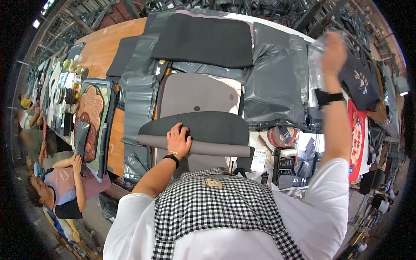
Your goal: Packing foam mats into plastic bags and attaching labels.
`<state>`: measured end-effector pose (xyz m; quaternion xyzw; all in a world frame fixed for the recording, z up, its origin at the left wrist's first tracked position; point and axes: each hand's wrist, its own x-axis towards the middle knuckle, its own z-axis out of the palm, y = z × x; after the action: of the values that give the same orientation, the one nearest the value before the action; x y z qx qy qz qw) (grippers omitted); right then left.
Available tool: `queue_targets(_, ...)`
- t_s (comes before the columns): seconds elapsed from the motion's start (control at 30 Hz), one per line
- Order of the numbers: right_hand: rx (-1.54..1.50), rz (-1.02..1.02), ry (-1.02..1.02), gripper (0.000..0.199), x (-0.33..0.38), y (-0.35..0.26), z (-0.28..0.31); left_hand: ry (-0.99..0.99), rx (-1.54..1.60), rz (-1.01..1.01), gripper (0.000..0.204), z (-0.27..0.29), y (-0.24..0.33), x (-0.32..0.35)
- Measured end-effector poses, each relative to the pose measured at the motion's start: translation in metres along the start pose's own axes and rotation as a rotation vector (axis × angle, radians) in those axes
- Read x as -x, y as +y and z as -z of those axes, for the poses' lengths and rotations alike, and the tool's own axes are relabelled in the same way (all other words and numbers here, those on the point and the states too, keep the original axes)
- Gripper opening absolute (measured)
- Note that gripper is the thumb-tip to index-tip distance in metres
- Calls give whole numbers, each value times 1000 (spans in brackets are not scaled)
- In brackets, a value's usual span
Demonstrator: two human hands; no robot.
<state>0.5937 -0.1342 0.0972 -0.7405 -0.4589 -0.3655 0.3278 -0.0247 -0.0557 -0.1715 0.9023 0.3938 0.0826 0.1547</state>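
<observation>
My left hand (178, 139) lies on a partly rolled grey mat (203, 147), its fingers spread over the black underside (199, 123) that faces up. The rolled edge runs under the palm. Beneath and beyond it lies a flat grey mat (195, 93) with a white patch and dark oval spots. At the upper right my right hand (334, 54) is raised and smeared by motion. Clear plastic (318, 56) shows around that hand; whether the fingers grip it is not visible.
A folded black mat (206, 39) lies at the back, among dark plastic bags (277, 82). Near my right side are a round tin (282, 136), a white label (258, 159) and a red patterned mat (356, 143). At the left, a person (65, 186) handles stacked mats (96, 121).
</observation>
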Motion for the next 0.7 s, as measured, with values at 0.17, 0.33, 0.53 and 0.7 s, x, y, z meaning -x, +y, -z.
queue_targets(0.17,-710,-293,-323,26,116,-272,-45,73,45,-13,33,1,-5,1)
queue_targets(0.33,-736,-411,-837,30,269,-445,-82,59,1372,407,67,-6,-60,-12)
queue_targets(0.53,-1024,11,-1054,26,357,-467,-52,-127,1421,377,58,-11,-105,-13)
queue_targets(0.7,-712,-275,-1053,32,312,-390,-31,36,1292,355,63,4,-94,-14)
